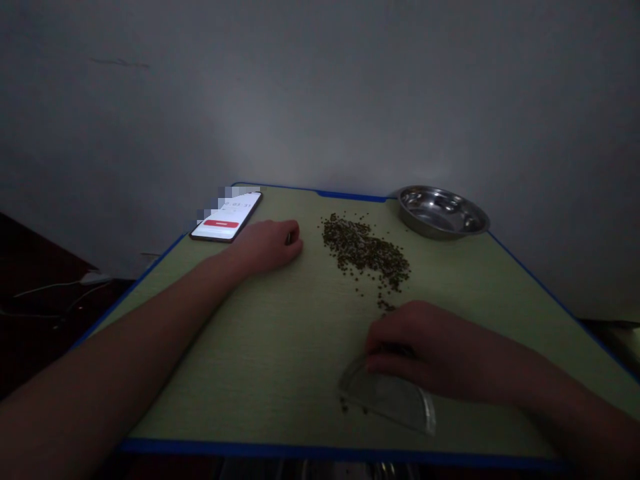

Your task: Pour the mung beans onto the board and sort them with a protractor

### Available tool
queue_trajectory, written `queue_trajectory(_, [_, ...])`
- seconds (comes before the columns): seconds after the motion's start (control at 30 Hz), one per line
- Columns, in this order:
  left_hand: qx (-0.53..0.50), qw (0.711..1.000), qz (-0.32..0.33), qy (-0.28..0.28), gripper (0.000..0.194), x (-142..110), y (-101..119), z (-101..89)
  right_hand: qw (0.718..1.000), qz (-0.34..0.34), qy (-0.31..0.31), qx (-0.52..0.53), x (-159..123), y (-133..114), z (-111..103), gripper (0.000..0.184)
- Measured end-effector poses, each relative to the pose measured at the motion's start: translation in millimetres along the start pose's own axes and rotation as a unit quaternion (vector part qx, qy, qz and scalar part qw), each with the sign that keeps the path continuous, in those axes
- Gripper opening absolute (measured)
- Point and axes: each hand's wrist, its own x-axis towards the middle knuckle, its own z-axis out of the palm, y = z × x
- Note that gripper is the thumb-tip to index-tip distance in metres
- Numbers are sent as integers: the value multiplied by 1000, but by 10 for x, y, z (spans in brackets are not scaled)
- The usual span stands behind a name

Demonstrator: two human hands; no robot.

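Observation:
A loose pile of small dark seeds (365, 250) lies spread on the pale green table (280, 347). My left hand (273, 245) rests on the table left of the pile, its fingers curled closed; whatever they may hold is hidden. Near the front edge, my right hand (407, 343) pinches a clear plastic protractor (393, 397) by its curved side, the straight edge towards me. A few single seeds lie at the protractor's left end, and a short trail of them leads from the pile to my right fingers.
A shiny metal bowl (443, 213) stands at the table's back right corner. At the back left lies a phone (227, 217) with its screen lit, close to my left wrist. A blue rim edges the table, and a grey wall (320, 93) rises behind it.

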Motion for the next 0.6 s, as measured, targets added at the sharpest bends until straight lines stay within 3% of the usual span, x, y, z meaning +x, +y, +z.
queue_trajectory(0.6, [6,1000,-9,0,29,11,11,15,997,-3,-61,42,-87,-111,19,21])
